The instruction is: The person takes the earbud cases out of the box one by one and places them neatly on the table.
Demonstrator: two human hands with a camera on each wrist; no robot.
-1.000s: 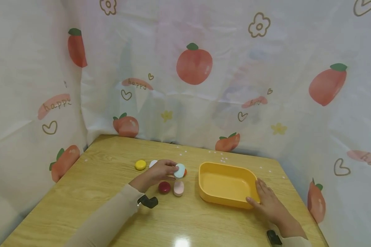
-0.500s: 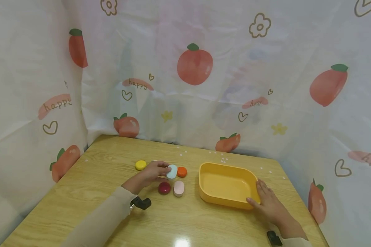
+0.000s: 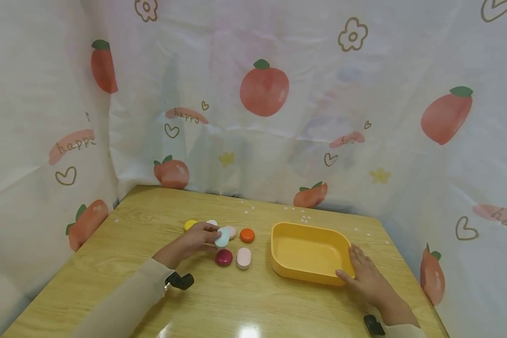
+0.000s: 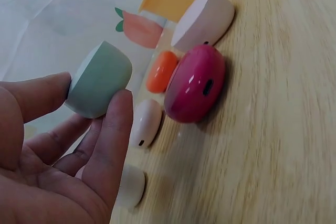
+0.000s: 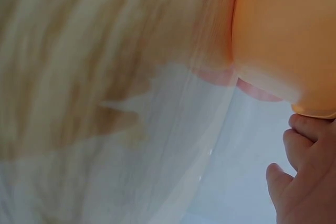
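Observation:
In the head view my left hand (image 3: 190,242) pinches a pale green rounded case (image 3: 222,238) above the table; the left wrist view shows this green case (image 4: 102,80) between thumb and fingertips. Around it on the table lie a magenta case (image 3: 224,257) with a small dark slot, a pale pink oval case (image 3: 243,258), an orange case (image 3: 247,235), another pink case (image 3: 231,232), a white one (image 3: 211,223) and a yellow one (image 3: 189,225). My right hand (image 3: 369,277) rests against the right end of a yellow rectangular tub (image 3: 308,278), fingers extended.
A wooden table (image 3: 219,305) carries everything. Behind it hangs a white curtain (image 3: 279,155) printed with fruit and hearts. Small white specks (image 3: 306,218) dot the far part of the table.
My left hand has drawn back to the left with the green case, uncovering the orange, pink and white cases more. My right hand and the tub have stayed in place.

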